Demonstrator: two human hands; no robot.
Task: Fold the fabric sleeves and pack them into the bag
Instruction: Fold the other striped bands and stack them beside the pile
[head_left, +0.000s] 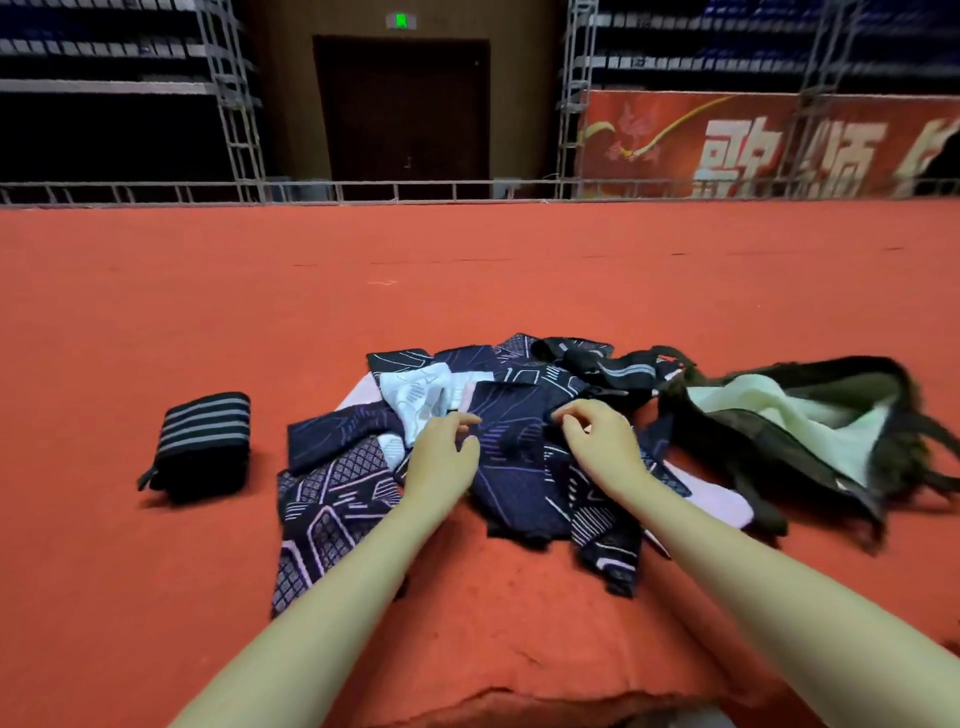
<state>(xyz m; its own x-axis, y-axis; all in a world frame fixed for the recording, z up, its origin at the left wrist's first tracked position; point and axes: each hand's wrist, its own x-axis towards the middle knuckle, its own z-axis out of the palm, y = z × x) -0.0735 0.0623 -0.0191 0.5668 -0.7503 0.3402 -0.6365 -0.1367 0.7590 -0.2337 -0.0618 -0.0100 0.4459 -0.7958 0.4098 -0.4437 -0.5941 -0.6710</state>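
A heap of fabric sleeves (514, 457), dark navy with pale line patterns plus some white and pink ones, lies on the red cloth in front of me. My left hand (441, 457) hovers over the heap's middle with fingers loosely curled, holding nothing. My right hand (597, 441) is just right of it; its thumb and fingers pinch the edge of a navy sleeve. A folded black sleeve with grey stripes (202, 441) sits apart on the left. The dark bag (800, 431) lies open on the right, its pale lining showing.
The red cloth surface (467, 270) stretches far ahead and to both sides. A black striped sleeve (618, 364) lies at the heap's far right edge, against the bag. A metal rail (467, 189), a dark door and a red banner stand beyond the surface.
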